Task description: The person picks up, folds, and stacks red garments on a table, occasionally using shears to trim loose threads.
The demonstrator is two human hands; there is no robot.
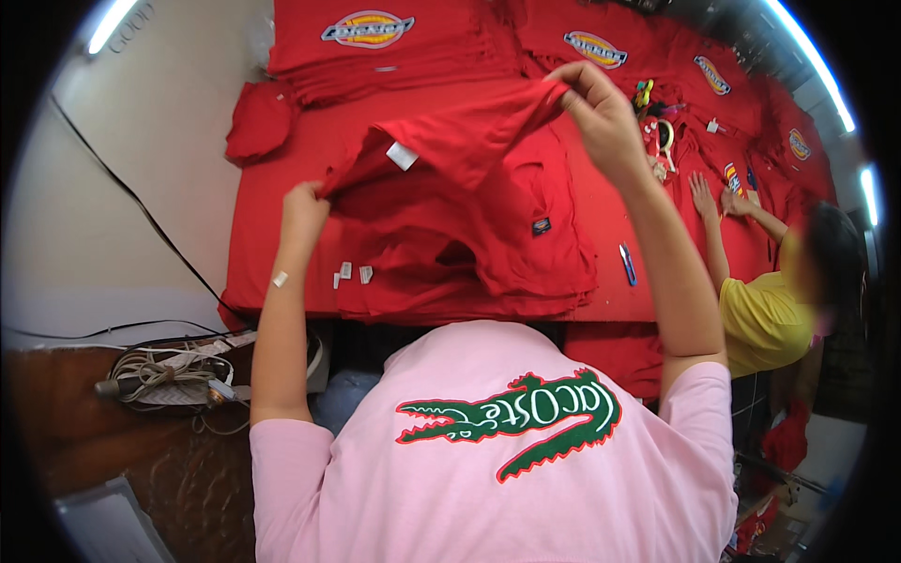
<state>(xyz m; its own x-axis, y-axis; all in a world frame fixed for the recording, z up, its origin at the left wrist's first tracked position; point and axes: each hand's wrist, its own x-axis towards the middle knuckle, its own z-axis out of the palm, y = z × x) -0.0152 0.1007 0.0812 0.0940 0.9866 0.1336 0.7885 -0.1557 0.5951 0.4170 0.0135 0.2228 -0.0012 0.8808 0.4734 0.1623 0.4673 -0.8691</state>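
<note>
— Left hand (pixel 302 208) first: what's it doing?

— Closed in a pinch on one edge of the red garment (pixel 450 155), low and toward the near left part of the table (pixel 601 202). A white tag (pixel 402 155) shows on the cloth just right of it.

— And the right hand (pixel 596 108)?

— Raised higher and further out, fingers pinched shut on the opposite edge of the same garment. So the cloth hangs stretched between the two, its long axis running from lower left up to upper right.

— Where does it sit over the table?

— Lifted above a pile of red shirts (pixel 488 253) near the table's near edge; its lower part drapes down onto that pile. More folded red shirts lie along the far edge (pixel 375 47).

— Which hand is nearer the pile?

— Left one, clearly; it is almost at the pile's level, while the right is well above it.

— Anything else close by?

— Small white labels (pixel 352 273) at the near left, a blue pen-like tool (pixel 627 263) to the right of the pile, and another person's hand (pixel 702 195) flat on the table's right part, well apart.
</note>
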